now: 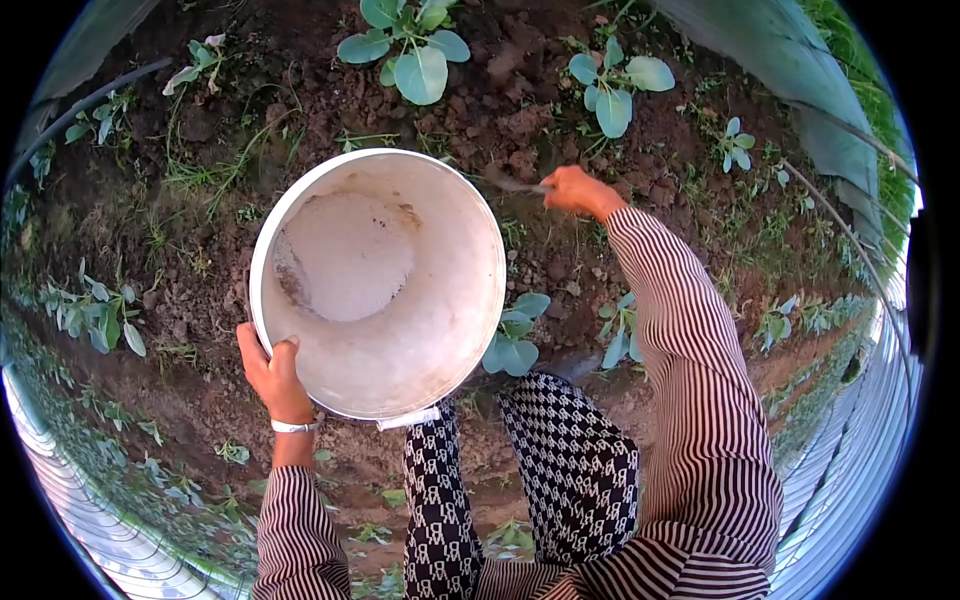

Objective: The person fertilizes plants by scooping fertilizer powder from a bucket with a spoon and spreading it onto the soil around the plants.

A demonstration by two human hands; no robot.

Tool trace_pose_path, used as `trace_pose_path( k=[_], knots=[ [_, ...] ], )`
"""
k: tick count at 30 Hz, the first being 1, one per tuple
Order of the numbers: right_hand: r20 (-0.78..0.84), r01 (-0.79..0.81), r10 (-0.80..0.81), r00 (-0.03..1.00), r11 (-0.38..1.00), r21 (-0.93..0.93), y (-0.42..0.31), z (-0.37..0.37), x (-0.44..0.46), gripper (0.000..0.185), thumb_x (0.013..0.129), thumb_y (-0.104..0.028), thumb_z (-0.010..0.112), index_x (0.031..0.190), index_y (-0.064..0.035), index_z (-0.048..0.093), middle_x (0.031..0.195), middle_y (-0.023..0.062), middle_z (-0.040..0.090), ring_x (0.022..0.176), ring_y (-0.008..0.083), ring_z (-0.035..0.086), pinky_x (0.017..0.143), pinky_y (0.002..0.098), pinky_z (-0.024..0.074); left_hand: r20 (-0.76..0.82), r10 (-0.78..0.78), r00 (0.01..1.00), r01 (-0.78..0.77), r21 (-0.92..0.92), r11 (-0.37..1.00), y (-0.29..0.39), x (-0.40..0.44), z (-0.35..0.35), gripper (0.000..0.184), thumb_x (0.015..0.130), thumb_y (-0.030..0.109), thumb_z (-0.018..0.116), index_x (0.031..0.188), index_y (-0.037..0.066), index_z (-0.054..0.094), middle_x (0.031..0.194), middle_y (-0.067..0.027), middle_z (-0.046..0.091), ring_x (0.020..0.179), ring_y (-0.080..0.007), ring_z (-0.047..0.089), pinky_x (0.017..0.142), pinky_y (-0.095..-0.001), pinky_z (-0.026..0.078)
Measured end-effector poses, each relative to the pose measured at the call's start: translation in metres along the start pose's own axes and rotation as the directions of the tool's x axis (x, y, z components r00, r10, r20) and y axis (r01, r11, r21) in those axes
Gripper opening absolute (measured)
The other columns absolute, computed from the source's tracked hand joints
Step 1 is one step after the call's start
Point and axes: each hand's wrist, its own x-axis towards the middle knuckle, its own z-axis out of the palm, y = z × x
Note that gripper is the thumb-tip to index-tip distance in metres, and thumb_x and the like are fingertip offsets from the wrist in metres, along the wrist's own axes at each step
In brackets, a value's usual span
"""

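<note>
My left hand (272, 375) grips the rim of a large white bucket (450, 290) at its lower left, thumb over the edge. The bucket tilts so that I look into it. A patch of whitish granular material (350, 255) lies on its bottom, with brown stains on the wall beside it. To the right of the bucket, my right hand (580, 192) is closed around the handle of a small spoon-like tool (520, 186). The tool's far end points left over the soil and is blurred, so its exact shape and contents are unclear.
Leafy seedlings grow in the brown soil: a large one (420, 70) beyond the bucket, another (615, 88) at upper right, and one (515, 335) near my knees. Green netting (810, 130) borders the bed. A thin rod (840, 220) slants at right.
</note>
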Motion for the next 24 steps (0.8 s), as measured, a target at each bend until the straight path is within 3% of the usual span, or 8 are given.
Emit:
trace_pose_path(
  k=[2,5,9,11,14,18,20,24],
  knots=[
    [0.033,-0.085,0.084,0.996,0.996,0.03,-0.018,-0.031,-0.006,0.028,0.087,-0.022,0.056,0.105,-0.0041,0.066,0.091,0.0158,0.066,0.076,0.0248,0.065,0.07,0.04,0.0521,0.006,0.009,1.0,-0.009,0.007,1.0,-0.001,0.0,-0.001,0.022,0.071,0.011,0.052,0.088,0.0,0.043,0.08,-0.0066,0.042,0.074,-0.0162,0.038,0.071,-0.0292,0.037],
    [-0.392,0.161,-0.149,0.908,0.987,0.0,-0.019,-0.042,0.022,0.026,0.086,-0.017,0.055,0.104,0.0021,0.059,0.079,0.0238,0.061,0.072,0.0345,0.062,0.065,0.0435,0.0487,0.021,0.022,1.0,-0.023,0.028,0.999,-0.001,0.001,-0.002,0.022,0.071,0.012,0.051,0.087,0.0,0.043,0.08,-0.0067,0.042,0.074,-0.0165,0.038,0.072,-0.0296,0.037],
    [-0.421,0.089,-0.048,0.906,0.993,0.077,-0.039,-0.103,0.022,0.025,0.085,-0.019,0.056,0.098,0.002,0.06,0.09,0.0196,0.064,0.078,0.0342,0.063,0.068,0.0433,0.0507,0.003,0.024,1.0,-0.024,0.052,0.998,-0.003,0.0,0.001,0.021,0.072,0.011,0.051,0.088,0.0,0.043,0.081,-0.0067,0.043,0.072,-0.0162,0.039,0.069,-0.0299,0.039],
    [-0.328,0.058,0.036,0.944,0.961,0.271,-0.045,-0.123,0.004,0.025,0.088,-0.022,0.056,0.093,0.0021,0.06,0.078,0.0148,0.063,0.059,0.0288,0.059,0.055,0.0407,0.0473,-0.004,0.05,0.999,-0.049,0.055,0.997,-0.007,-0.002,0.008,0.02,0.073,0.01,0.051,0.089,0.0,0.043,0.08,-0.0065,0.044,0.071,-0.0156,0.041,0.066,-0.0303,0.04],
    [-0.177,0.148,-0.01,0.984,0.602,0.785,-0.018,-0.108,-0.011,0.024,0.091,-0.024,0.055,0.094,-0.0006,0.06,0.067,0.008,0.055,0.046,0.0221,0.05,0.044,0.0388,0.0395,-0.023,0.06,0.998,-0.058,0.109,0.992,-0.001,-0.01,0.013,0.019,0.072,0.006,0.051,0.089,0.001,0.045,0.079,-0.006,0.047,0.069,-0.0145,0.045,0.064,-0.0315,0.042],
    [-0.109,-0.063,0.139,0.984,0.852,0.52,-0.002,-0.093,-0.038,0.033,0.094,-0.028,0.051,0.119,-0.006,0.052,0.06,-0.0015,0.041,0.041,0.008,0.034,0.036,0.0262,0.0291,-0.053,0.115,0.992,-0.109,0.108,0.988,-0.014,-0.012,0.021,0.022,0.071,0.005,0.054,0.091,0.0,0.047,0.082,-0.0067,0.049,0.074,-0.0161,0.046,0.069,-0.0307,0.043],
    [-0.187,0.067,0.168,0.968,0.544,0.836,-0.03,-0.091,-0.083,0.037,0.096,-0.029,0.047,0.126,-0.0071,0.049,0.06,-0.0024,0.041,0.04,0.0058,0.033,0.035,0.0238,0.0267,-0.084,0.195,0.977,-0.175,0.202,0.964,-0.015,-0.012,0.025,0.02,0.072,0.007,0.056,0.089,0.001,0.047,0.077,-0.0069,0.048,0.071,-0.0157,0.045,0.068,-0.0315,0.043],
    [-0.09,0.102,-0.088,0.992,0.13,0.986,-0.034,-0.085,-0.136,0.039,0.098,-0.032,0.043,0.128,-0.0075,0.048,0.059,-0.0035,0.041,0.039,0.0036,0.031,0.033,0.0202,0.0252,-0.068,0.156,0.985,-0.134,0.257,0.957,-0.012,-0.013,0.028,0.025,0.072,0.011,0.057,0.089,-0.002,0.043,0.081,-0.0152,0.046,0.075,-0.0271,0.046,0.072,-0.038,0.041]
  ],
)
